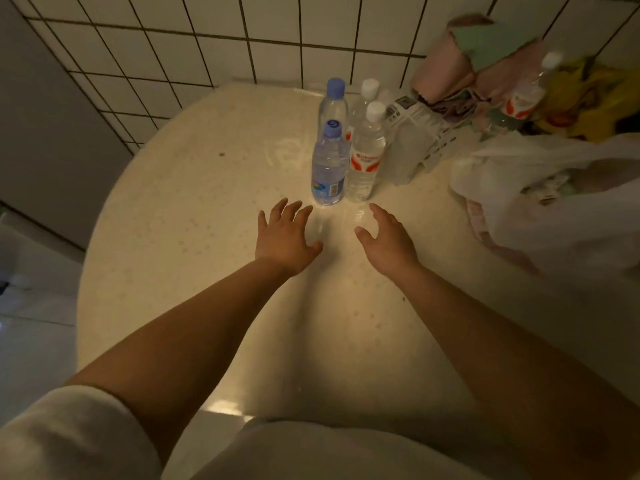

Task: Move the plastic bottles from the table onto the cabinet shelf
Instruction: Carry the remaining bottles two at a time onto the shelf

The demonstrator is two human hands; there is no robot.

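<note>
On the pale round table (194, 209), four plastic bottles are grouped upright towards the far edge, close to the tiled wall (214, 39); a near blue-capped bottle (329, 164) and a near white-capped bottle (365, 154) stand side by side, apparently touching, and behind them a far blue-capped bottle (333, 102) and a far white-capped bottle (363, 98) are partly hidden. The left hand (285, 237) is held with fingers spread and straight, just short of the near blue-capped bottle; nothing is gripped. The right hand (389, 242) is likewise held open, fingers loosely extended, just short of the near white-capped bottle; nothing is gripped. Whether either palm rests on the tabletop cannot be told. Bare tabletop is seen to the left of the bottles as far as the curved rim; the right side is crowded by a clear labelled package (414, 140) just beside the white-capped bottles, a white plastic bag (554, 202), and a heap of pink cloth (450, 74); a fifth bottle (530, 95) is seen tilted among that clutter, well apart from the group. The cabinet shelf is not seen.
</note>
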